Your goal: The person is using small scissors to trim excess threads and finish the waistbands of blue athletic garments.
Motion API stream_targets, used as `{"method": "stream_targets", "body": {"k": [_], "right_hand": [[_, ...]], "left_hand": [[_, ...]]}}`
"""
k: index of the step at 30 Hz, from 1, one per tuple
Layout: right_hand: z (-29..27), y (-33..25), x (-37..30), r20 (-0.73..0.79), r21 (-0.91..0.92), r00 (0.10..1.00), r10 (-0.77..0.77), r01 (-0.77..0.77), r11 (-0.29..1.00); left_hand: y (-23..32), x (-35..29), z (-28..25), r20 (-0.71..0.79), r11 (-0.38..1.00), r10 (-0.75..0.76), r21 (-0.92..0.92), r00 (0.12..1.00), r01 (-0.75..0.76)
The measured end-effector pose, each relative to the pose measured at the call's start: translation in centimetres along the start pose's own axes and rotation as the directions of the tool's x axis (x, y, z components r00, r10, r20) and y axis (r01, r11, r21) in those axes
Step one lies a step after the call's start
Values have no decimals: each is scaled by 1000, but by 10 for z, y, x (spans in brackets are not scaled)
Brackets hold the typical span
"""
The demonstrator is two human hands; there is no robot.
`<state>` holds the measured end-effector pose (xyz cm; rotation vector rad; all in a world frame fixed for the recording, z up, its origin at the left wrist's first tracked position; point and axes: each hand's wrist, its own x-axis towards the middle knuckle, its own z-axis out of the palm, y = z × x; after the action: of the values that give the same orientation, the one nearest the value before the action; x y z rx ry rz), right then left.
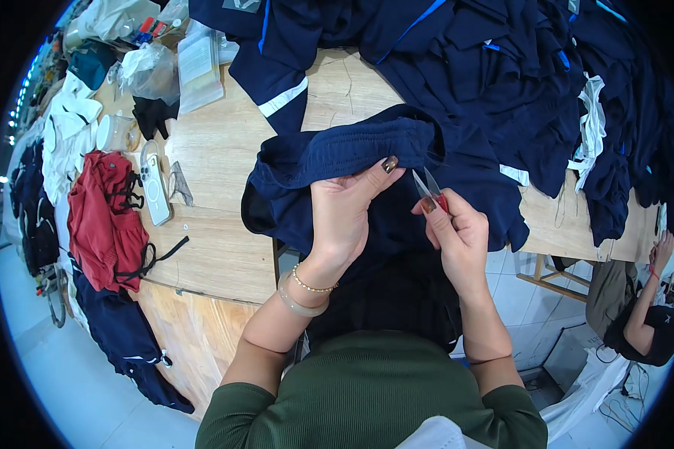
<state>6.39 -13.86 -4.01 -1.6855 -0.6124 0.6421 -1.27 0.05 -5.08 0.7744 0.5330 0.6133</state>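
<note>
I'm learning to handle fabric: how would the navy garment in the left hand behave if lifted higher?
The navy garment would probably flop, since loose folds hang beside the left hand. Its broad band may bend less, being stitched in rows.

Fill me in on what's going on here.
A person's left hand holds up the stitched band of a navy garment. The right hand grips small red-handled snips, blades apart, close to the band; whether they touch any thread is unclear. More navy garments lie heaped on the wooden table, with a red garment at left.
</note>
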Motion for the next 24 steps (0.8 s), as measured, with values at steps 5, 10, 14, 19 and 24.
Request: {"method": "stream_targets", "body": {"k": [5,10,14,19,24], "right_hand": [[-1,-3,0,18,-36,997,77,-76,996],[-1,-3,1,12,-49,996,85,-84,995],[0,-4,1,10,-41,997,71,-71,997],[1,-6,2,0,-49,998,61,-61,997],[2,-5,6,-17,27,999,-34,35,999]], "left_hand": [[1,-2,0,11,1000,-7,-25,1000,7],[2,-3,0,4,1000,-23,-14,1000,23],[0,-4,-2,-2,1000,-10,-3,1000,10],[1,-4,-1,-3,1000,-5,-22,1000,5],[2,-3,0,6,998,-52,-37,999,52]]}}
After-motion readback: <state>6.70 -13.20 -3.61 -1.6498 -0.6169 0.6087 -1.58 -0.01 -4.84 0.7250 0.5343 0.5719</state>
